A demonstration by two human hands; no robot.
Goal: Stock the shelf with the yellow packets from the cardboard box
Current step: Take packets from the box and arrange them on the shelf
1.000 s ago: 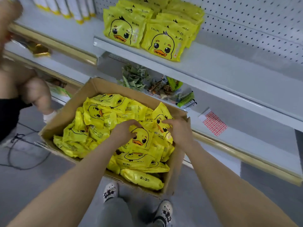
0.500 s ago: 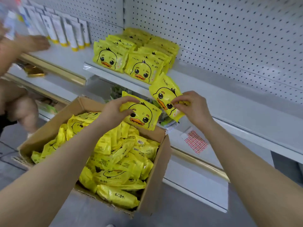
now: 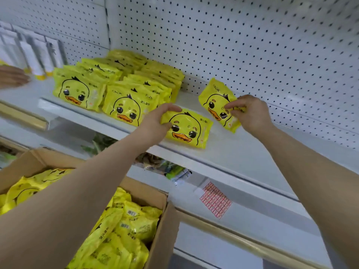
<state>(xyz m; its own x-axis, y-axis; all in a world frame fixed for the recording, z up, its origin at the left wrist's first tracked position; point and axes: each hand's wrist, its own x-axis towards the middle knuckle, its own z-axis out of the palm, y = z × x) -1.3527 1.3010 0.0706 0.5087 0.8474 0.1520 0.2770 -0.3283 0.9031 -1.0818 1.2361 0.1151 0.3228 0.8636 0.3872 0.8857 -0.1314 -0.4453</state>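
Below both forearms the cardboard box (image 3: pixel 161 230) still holds many yellow packets (image 3: pixel 124 226), so most stocking is left. The left hand (image 3: pixel 155 121) grips one packet (image 3: pixel 187 128) at the shelf (image 3: pixel 242 152) edge; the right hand (image 3: pixel 250 113) pinches another packet (image 3: pixel 215 100), tilted. Left of them stand two stocked rows (image 3: pixel 116 88); nothing blocks the bare shelf. Farther left, another person's hand (image 3: pixel 12 76) by white boxes (image 3: pixel 33 53).

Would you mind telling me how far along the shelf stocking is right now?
Done: two rows of yellow packets stand on the shelf. In hand: the left hand holds one packet at the shelf's front; the right hand pinches another. Left: the cardboard box holds many more.
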